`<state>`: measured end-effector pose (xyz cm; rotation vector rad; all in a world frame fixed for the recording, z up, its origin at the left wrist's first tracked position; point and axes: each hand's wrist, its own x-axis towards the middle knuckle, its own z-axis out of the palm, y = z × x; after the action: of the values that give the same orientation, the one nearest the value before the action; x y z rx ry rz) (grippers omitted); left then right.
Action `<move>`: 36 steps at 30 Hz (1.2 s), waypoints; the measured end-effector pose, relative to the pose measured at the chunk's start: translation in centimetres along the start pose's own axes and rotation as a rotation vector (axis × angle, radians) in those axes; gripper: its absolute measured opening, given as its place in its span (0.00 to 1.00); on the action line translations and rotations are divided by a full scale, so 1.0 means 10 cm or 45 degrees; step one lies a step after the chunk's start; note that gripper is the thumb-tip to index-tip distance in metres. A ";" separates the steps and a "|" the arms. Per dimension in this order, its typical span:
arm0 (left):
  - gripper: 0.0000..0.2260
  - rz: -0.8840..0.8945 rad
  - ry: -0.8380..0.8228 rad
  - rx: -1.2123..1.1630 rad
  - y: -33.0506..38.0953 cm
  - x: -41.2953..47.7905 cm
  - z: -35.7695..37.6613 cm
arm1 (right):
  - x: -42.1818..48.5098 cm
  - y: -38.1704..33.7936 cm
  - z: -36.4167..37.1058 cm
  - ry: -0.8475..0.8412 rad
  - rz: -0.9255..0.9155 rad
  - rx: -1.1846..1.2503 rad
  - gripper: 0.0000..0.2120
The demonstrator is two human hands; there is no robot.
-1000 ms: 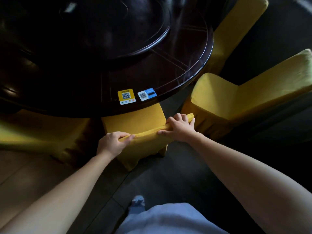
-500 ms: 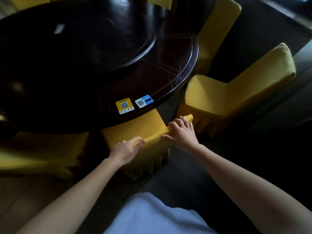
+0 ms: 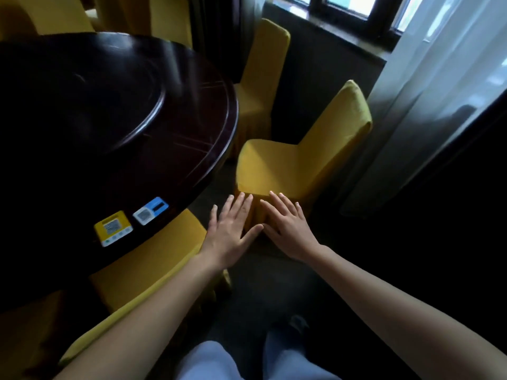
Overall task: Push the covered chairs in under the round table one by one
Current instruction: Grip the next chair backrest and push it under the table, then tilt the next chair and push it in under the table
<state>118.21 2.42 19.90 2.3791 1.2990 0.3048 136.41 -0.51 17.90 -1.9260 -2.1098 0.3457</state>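
Note:
The dark round table [image 3: 208,149] fills the left of the head view. A yellow-covered chair [image 3: 153,272] sits tucked under its near edge, its seat partly hidden by the tabletop. A second yellow-covered chair [image 3: 296,163] stands pulled out to the right, its seat clear of the table and its back toward the curtain. My left hand [image 3: 230,231] and my right hand [image 3: 288,226] hover side by side, fingers spread, in front of that chair's near seat corner. Both hands hold nothing.
A third yellow chair [image 3: 263,78] stands further back by the table's right rim, and more yellow chairs [image 3: 167,20] line the far side. A white curtain [image 3: 428,86] and a window sill [image 3: 348,37] close off the right. Two QR stickers [image 3: 131,223] lie on the table edge.
Both hands have let go of the near chair's back and moved right toward the pulled-out chair, fingers now spread. The view has swung to the right with them.

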 end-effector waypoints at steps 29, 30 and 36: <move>0.34 0.007 -0.181 0.086 1.81 3.41 0.89 | 0.89 3.47 -1.50 0.107 0.394 0.065 0.30; 0.34 0.005 -0.176 0.082 1.80 3.54 0.91 | 0.97 3.55 -1.51 0.101 0.391 0.062 0.30; 0.36 0.039 -0.163 0.009 1.85 4.53 1.01 | 1.67 4.10 -1.72 0.085 0.412 0.013 0.30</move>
<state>160.47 29.05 19.08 2.3840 1.2086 0.1543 179.23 19.84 20.30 -2.2404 -1.7499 0.3479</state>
